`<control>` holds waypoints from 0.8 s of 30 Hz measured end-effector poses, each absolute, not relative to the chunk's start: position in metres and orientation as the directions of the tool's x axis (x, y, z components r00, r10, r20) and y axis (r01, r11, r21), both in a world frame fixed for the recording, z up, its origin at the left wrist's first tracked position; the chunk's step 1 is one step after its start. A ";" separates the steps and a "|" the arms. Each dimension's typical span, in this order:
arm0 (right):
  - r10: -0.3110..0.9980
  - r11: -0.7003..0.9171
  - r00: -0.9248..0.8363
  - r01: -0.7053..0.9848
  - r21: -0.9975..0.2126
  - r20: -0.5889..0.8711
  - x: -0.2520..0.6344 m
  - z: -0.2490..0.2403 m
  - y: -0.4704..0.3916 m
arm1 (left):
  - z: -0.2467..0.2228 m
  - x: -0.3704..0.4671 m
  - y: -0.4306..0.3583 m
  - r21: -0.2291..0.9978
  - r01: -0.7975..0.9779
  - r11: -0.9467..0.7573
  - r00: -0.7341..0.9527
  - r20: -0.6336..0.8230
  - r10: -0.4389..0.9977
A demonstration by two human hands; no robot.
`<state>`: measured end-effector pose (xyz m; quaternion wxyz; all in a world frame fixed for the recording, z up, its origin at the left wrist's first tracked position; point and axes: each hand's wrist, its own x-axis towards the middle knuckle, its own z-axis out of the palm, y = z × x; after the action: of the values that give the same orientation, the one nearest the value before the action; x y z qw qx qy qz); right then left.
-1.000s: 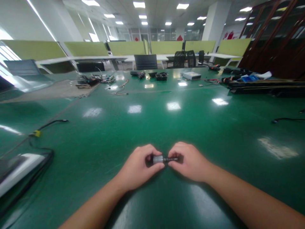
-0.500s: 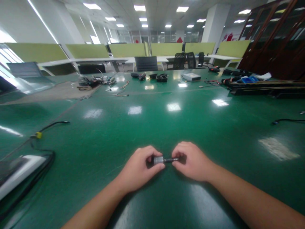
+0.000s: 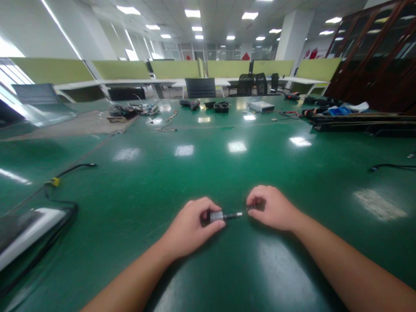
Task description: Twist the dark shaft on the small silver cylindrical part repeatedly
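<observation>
My left hand (image 3: 196,221) is closed round a short tool with a grey cylindrical body (image 3: 216,216), held just above or on the green tabletop. From that body a thin dark shaft (image 3: 231,215) points right, ending in a bright metallic tip. Apart from the tip by a small gap, my right hand (image 3: 271,208) is closed in a pinch on a small dark piece (image 3: 250,208). Its fingers hide most of that piece, and its kind is too small to make out.
A laptop-like device (image 3: 35,229) with a black cable lies at the left edge. Another black cable (image 3: 390,166) is at the right. Farther back are loose electronic parts (image 3: 133,110), a pale box (image 3: 261,106) and long dark bars (image 3: 360,122).
My right hand has drawn away from the shaft, right and slightly farther from me, taking the small dark piece along. The shaft's bright tip now shows. My left hand has stayed nearly still.
</observation>
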<state>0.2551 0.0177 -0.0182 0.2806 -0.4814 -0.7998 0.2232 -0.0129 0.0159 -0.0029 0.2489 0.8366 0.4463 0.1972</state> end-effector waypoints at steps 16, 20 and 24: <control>0.849 0.499 -0.476 0.578 -0.646 0.230 0.235 -0.019 0.013 | -0.003 -0.013 0.015 0.600 0.646 -0.473 0.523 0.104 0.846; 0.827 0.536 -0.501 0.562 -0.630 0.256 0.218 -0.021 0.006 | -0.003 -0.011 0.015 0.583 0.627 -0.516 0.553 0.133 0.823; 0.822 0.544 -0.507 0.563 -0.622 0.260 0.215 -0.023 0.004 | -0.001 -0.010 0.012 0.551 0.628 -0.551 0.572 0.153 0.806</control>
<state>0.2153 0.0037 -0.0231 0.2731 -0.4147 -0.8351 0.2366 -0.0101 0.0124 -0.0013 0.2244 0.8578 0.4176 0.1984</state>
